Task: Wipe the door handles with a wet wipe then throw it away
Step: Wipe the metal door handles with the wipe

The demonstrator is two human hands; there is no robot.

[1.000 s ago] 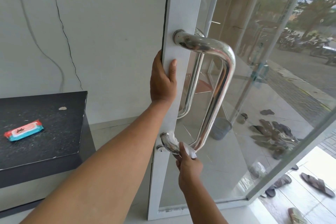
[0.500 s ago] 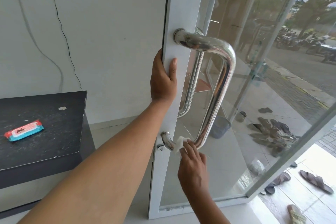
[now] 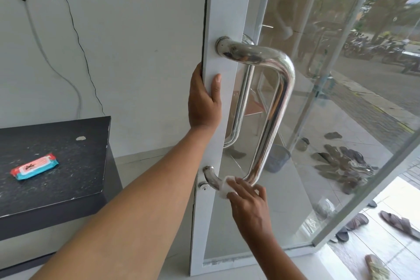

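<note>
One wet wipe (image 3: 224,187) sat at six o'clock on the lower bend of the near handle (image 3: 280,102) — pinched there by the right hand (image 3: 248,203). The left hand (image 3: 203,101) gripped the door (image 3: 227,7) by its edge; a second handle (image 3: 242,98) showed behind the glass.

A black table (image 3: 68,188) stands by the white wall (image 3: 136,52). A red and blue pack of wet wipes (image 3: 34,169) lies flat on the table, near its left side. A small pale spot (image 3: 80,138) sits on the table too, farther back.
</note>
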